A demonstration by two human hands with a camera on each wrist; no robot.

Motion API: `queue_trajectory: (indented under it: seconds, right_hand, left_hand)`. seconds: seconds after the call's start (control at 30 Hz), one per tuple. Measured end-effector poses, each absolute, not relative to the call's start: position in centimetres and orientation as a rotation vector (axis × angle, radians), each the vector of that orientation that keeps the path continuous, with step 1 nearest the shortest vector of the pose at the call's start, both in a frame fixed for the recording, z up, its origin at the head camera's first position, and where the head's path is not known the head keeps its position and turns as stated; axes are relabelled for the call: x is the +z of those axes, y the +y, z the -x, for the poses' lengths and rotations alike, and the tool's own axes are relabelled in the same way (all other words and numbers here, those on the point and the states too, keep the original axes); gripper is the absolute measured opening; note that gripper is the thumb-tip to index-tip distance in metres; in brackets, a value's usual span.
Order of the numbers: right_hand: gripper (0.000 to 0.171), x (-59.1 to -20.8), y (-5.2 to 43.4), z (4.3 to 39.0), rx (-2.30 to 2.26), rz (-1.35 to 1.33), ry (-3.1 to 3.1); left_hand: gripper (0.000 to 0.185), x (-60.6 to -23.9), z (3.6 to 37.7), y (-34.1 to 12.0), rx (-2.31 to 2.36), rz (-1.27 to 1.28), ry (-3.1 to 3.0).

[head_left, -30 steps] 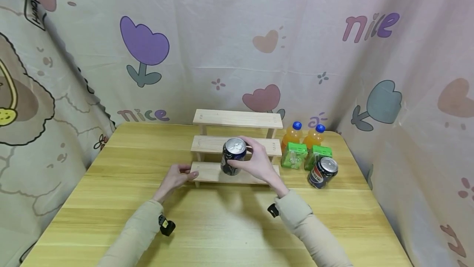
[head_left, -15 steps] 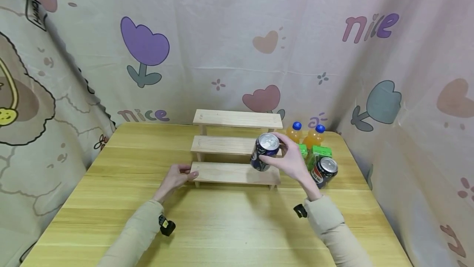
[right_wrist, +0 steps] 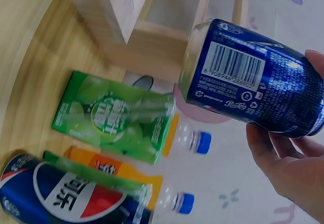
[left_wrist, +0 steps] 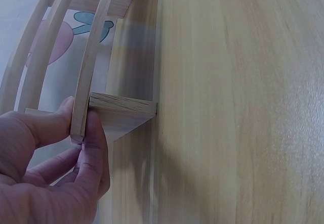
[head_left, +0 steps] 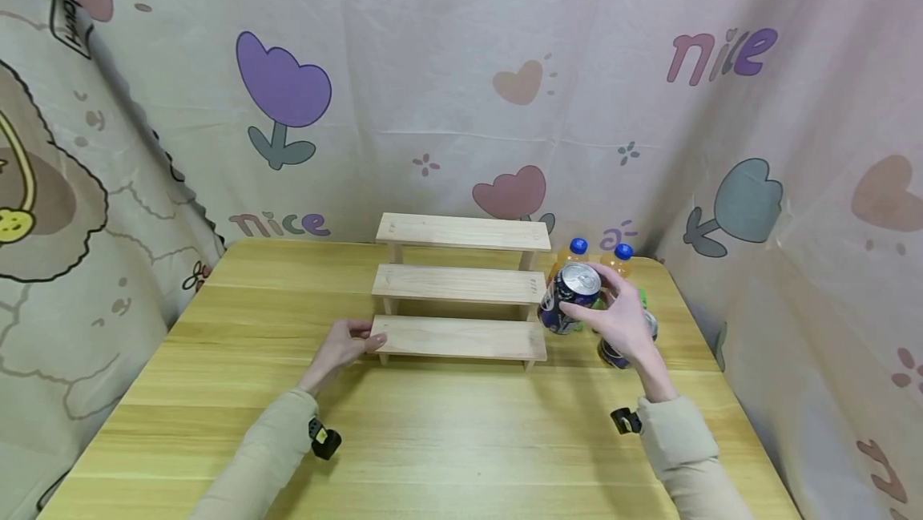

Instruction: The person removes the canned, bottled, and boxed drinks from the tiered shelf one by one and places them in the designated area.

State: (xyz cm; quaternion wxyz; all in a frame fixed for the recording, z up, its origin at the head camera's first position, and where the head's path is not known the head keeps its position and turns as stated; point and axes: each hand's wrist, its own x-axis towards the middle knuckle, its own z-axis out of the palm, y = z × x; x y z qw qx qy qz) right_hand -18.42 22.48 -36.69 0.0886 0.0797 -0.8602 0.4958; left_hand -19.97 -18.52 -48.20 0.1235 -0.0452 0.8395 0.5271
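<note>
In the head view a three-tier wooden shelf (head_left: 458,339) stands on the table. My left hand (head_left: 344,350) pinches the left end of its lowest board; in the left wrist view the thumb lies on one face of that board (left_wrist: 90,67) and the fingers on the other. My right hand (head_left: 622,318) holds a dark blue soda can (head_left: 564,304) in the air, just right of the shelf. The right wrist view shows the can's barcode side (right_wrist: 243,77), thumb and fingers around its upper part. A second blue can (head_left: 613,355) stands behind my right hand, partly hidden.
Two orange juice bottles with blue caps (head_left: 578,246) stand at the back right. Green juice boxes (right_wrist: 114,115) sit in front of them, mostly hidden in the head view. A printed curtain (head_left: 433,103) hangs behind the table (head_left: 433,440).
My right hand has carried the soda can rightward from over the lower boards to beyond the shelf's right end. My left hand has stayed on the lowest board.
</note>
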Motion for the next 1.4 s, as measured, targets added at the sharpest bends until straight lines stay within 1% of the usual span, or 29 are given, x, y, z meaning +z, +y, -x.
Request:
queue_trajectory:
  seconds: [0.13,0.3,0.43,0.57,0.93,1.4]
  right_hand:
    - [0.074,-37.4,23.8,18.6,1.452,-0.17,-2.594]
    - [0.071,-38.3,24.7,18.6,1.45,-0.137,-2.61]
    - [0.075,-38.9,25.1,18.7,1.411,-0.092,-2.664]
    - [0.079,-39.7,25.4,18.7,1.402,-0.039,-2.725]
    - [0.079,-42.3,25.7,19.1,1.46,0.009,-2.764]
    - [0.079,-43.2,25.6,19.0,1.454,0.082,-2.798]
  left_hand:
    - [0.053,-48.2,20.0,-18.5,1.534,0.138,2.452]
    - [0.051,-48.2,20.0,-18.5,1.544,0.147,2.452]
    - [0.05,-48.2,20.0,-18.5,1.539,0.15,2.463]
    - [0.05,-48.2,20.0,-18.5,1.536,0.141,2.462]
    - [0.052,-48.2,20.1,-18.4,1.545,0.123,2.465]
    - [0.048,-48.3,20.2,-18.4,1.557,0.11,2.466]
